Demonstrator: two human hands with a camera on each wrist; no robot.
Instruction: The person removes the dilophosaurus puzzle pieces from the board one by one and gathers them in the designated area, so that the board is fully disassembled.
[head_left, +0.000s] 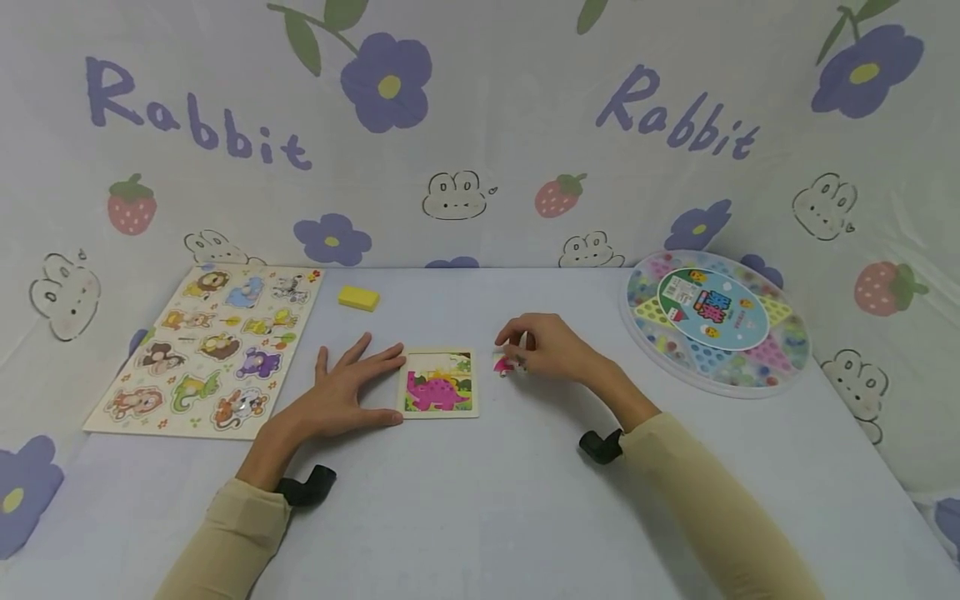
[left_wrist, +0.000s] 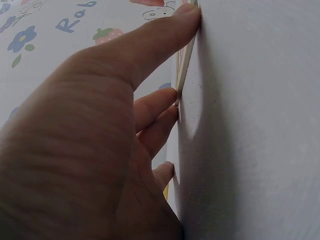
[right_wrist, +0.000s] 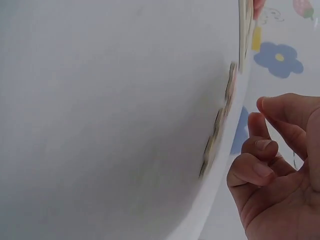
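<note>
A small square dinosaur jigsaw in a pale frame lies on the table, its pink dinosaur in view and its upper left part pale. My left hand touches the frame's left side with thumb and fingertips, fingers extended. My right hand hovers just over loose jigsaw pieces right of the frame. In the right wrist view those pieces lie flat on the table, apart from the loosely bent fingers; nothing shows between thumb and fingers. The hand partly covers the pieces in the head view.
An animal puzzle board lies at the left. Behind the jigsaw sits a yellow block. A round board-game case lies at the back right. A printed cloth hangs behind the white table.
</note>
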